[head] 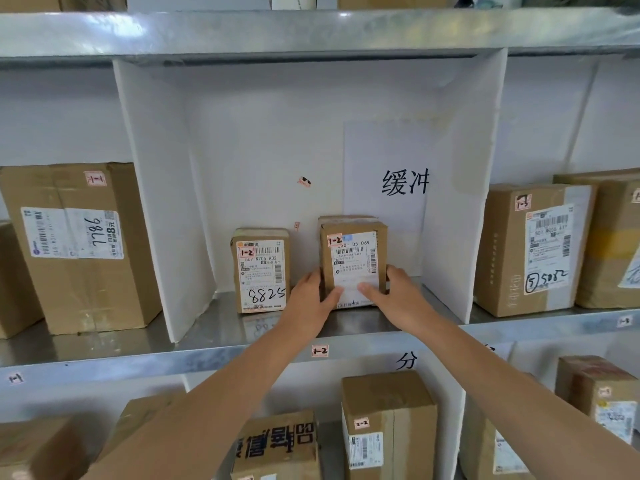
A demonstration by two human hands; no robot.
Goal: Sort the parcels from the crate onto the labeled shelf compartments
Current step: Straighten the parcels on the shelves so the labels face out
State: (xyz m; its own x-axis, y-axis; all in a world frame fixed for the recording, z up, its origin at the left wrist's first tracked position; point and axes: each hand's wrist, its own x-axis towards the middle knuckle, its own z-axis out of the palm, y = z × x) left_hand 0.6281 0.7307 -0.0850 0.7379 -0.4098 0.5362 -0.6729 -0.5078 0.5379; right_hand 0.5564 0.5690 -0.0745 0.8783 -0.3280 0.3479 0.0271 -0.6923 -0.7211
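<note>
Left hand and right hand clasp the 1-2 parcel by its sides, standing it label-outward above the matching shelf tag, seemingly set down. The 8825 parcel stands apart at its nine o'clock.

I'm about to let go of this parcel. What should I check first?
1. Held parcel tag reads 1-2: ok.
2. Shelf label beneath reads 1-2, matching: ok.
3. Held parcel upright, label facing out: ok.
4. Clear of the 8825 parcel: ok, a gap shows.
5. Base fully seated on shelf: cannot tell, thumbs cover the lower corners.
6. Left hand and right hand gripping its sides: ok.
</note>
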